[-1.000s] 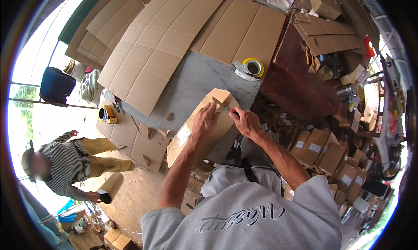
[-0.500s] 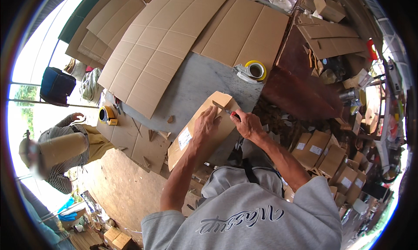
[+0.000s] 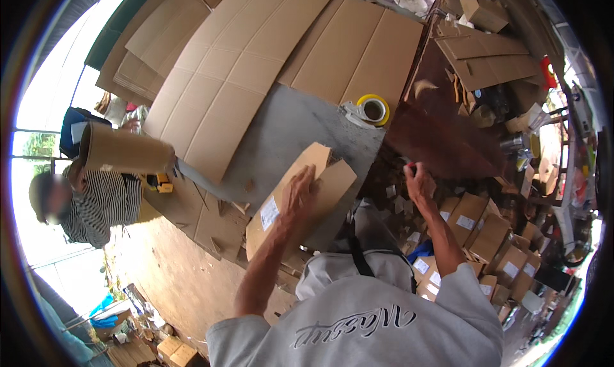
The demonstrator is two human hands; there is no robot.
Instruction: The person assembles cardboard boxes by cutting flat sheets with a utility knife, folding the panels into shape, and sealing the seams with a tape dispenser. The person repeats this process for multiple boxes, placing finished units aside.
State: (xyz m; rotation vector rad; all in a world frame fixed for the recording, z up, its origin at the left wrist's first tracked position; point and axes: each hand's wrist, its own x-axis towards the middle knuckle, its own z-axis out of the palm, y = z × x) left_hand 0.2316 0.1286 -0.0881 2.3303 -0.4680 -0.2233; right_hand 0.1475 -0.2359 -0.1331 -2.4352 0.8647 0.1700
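Note:
A long cardboard box [image 3: 323, 191] with a white label lies slantwise at the table's near edge, its far end notched and a flap parted from the side. My left hand [image 3: 300, 191] rests on its top, fingers stretched out over the cardboard. Off to the right of the box, above the scrap-strewn ground, my right hand [image 3: 419, 180] is closed round a utility knife [image 3: 411, 166]. Only its red handle shows plainly; the blade is hard to make out. A small blurred brown piece [image 3: 423, 87], seemingly a cardboard scrap, appears over the dark red surface.
Large cardboard sheets [image 3: 256, 54] cover the far part of the grey table [image 3: 275, 133]. A tape dispenser [image 3: 368, 111] with a yellow-rimmed roll sits at its right edge. Labelled cartons [image 3: 467, 217] crowd the lower right. At left, a person in a striped shirt [image 3: 105, 201] handles a cardboard piece [image 3: 128, 149].
My right hand has swung away from the box to the right with the knife. The box's flap has opened outward. The person at left has raised the cardboard piece toward the table.

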